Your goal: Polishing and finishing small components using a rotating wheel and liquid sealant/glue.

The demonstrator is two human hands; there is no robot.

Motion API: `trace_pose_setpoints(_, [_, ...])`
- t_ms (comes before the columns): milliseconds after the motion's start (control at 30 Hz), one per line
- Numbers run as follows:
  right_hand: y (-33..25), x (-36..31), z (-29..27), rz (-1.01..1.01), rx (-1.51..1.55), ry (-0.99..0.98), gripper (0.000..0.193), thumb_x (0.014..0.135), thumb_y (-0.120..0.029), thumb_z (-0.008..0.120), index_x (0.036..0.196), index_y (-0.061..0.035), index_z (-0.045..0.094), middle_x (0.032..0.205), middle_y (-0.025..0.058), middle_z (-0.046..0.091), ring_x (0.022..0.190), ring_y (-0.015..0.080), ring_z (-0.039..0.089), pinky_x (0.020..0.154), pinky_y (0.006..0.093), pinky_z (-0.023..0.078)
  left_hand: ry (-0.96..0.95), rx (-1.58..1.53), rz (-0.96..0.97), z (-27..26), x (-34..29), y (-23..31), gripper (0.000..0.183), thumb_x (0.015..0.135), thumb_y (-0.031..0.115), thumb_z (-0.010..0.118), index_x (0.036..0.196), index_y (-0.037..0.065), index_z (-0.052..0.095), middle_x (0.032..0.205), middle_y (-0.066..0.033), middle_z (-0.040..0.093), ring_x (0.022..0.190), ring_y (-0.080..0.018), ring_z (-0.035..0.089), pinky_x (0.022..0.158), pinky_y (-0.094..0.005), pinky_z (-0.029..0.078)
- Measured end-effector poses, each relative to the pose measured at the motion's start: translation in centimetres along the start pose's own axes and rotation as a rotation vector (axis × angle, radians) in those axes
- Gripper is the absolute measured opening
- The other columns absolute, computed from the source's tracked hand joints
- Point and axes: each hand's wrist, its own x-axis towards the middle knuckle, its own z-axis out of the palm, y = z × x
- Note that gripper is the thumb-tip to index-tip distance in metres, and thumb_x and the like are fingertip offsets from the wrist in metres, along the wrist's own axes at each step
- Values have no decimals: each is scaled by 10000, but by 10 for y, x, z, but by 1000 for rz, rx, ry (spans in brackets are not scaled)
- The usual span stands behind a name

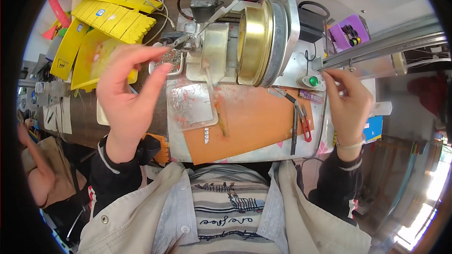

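Observation:
My left hand point(129, 91) is raised over the left side of the bench, its thumb and index finger apart with nothing visible between them. Its fingertips are closest to a small white dish point(178, 61) of tiny metal pieces. At the right, the thumb and index tips of my right hand point(351, 103) come together beside a green push button point(310, 81) on a metal base. Whatever they may hold is too small to make out. Between the hands stands a machine with a brass-coloured wheel point(252, 42) and a metal clamp point(190, 40).
A clear shallow tray point(192, 106) lies by an orange-brown board point(254, 127). Red-handled snips point(306, 124) and a black slim tool point(294, 127) rest at its right. Yellow bins point(113, 11) crowd the far left; a purple box point(351, 33) holds spools. Another person's arm point(40, 169) shows at left.

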Motion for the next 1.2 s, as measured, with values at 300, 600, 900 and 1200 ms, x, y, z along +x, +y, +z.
trace_pose_setpoints(300, [-22, 41, 55, 221, 615, -392, 102, 845, -37, 691, 928, 11, 726, 681, -28, 640, 569, 21, 492, 518, 229, 415, -43, 153, 239, 22, 25, 8, 451, 633, 144, 858, 1055, 75, 712, 1149, -87, 657, 1119, -317, 568, 951, -417, 466])
trace_pose_setpoints(600, [-38, 55, 65, 206, 932, -483, 154, 819, 63, 703, 961, 10, 730, 833, 24, 727, 743, 52, 639, 652, 239, 532, -84, 121, 250, 39, 44, 6, 387, 622, 120, 853, 994, 112, 744, 1217, -54, 648, 1243, -324, 510, 1003, -425, 435])
trace_pose_setpoints(900, [-40, 54, 63, 200, 908, -469, 172, 808, 64, 725, 970, 7, 733, 886, 23, 733, 776, 55, 641, 686, 246, 539, -61, -6, 227, 42, 45, 2, 139, 684, 58, 820, 802, 115, 773, 1120, -32, 695, 1229, -317, 522, 984, -421, 444])
trace_pose_setpoints(1200, [-39, 52, 68, 185, 917, -421, 165, 806, 69, 723, 959, 8, 737, 886, 12, 733, 772, 50, 635, 698, 235, 524, -3, -101, 124, 28, 30, -2, 106, 736, 37, 798, 829, 84, 777, 1082, -51, 713, 1203, -282, 556, 985, -398, 444])
